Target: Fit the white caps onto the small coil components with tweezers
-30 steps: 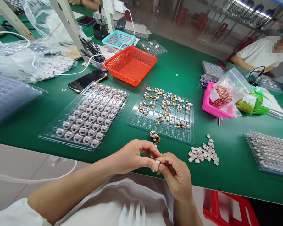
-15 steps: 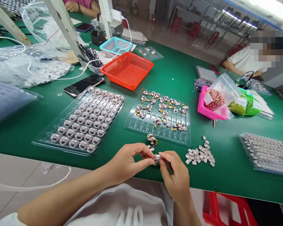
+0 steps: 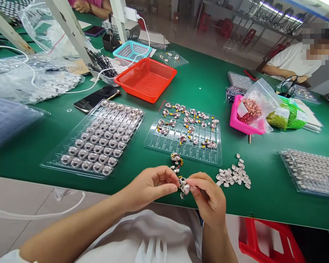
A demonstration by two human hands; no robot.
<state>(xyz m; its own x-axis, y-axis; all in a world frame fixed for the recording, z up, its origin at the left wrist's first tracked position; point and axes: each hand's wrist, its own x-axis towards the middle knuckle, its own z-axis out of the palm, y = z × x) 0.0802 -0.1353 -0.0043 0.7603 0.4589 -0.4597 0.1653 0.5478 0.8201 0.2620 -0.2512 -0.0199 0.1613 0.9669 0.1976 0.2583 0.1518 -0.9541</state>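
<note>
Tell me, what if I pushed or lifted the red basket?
The red basket would probably feel light, because its sides are full of holes. Its wide, flat bottom should make it slide, not tip.

The desk [image 3: 208, 76] is deep green. At upper centre, a light-blue basket [image 3: 132, 50] has a lattice of holes, beside an orange-red basket [image 3: 146, 79], also perforated. A hot-pink basket [image 3: 246, 126] sits right of centre, near a bright-green bag [image 3: 296, 115]. The small pieces [image 3: 234, 175] at lower right are off-white.

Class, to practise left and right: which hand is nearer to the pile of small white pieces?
The right hand, just left of the pile; the left hand is farther left, beyond the right.
</note>
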